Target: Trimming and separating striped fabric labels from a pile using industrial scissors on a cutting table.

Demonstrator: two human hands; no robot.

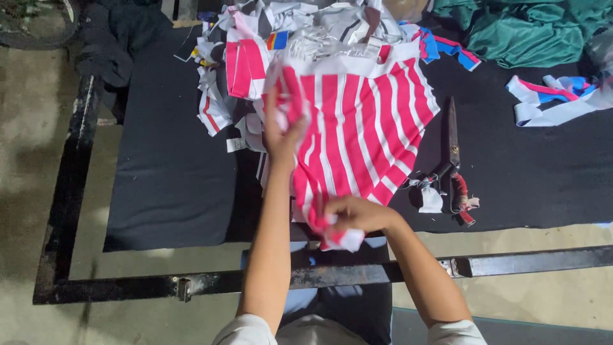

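A pink and white striped piece of cloth (364, 128) lies spread on a black cloth-covered table (172, 172). My left hand (281, 131) grips the cloth's upper left edge and lifts it a little. At the table's near edge, my right hand (354, 214) is closed on the cloth's lower corner, bunching it. Large black scissors (452, 153) with red-wrapped handles lie shut on the table just right of the cloth, apart from both hands.
A heap of striped and white fabric scraps (255, 57) sits at the back. Green cloth (523, 29) lies at the back right, with white, pink and blue strips (555, 99) at the right. A black metal frame (191, 281) borders the table over a concrete floor.
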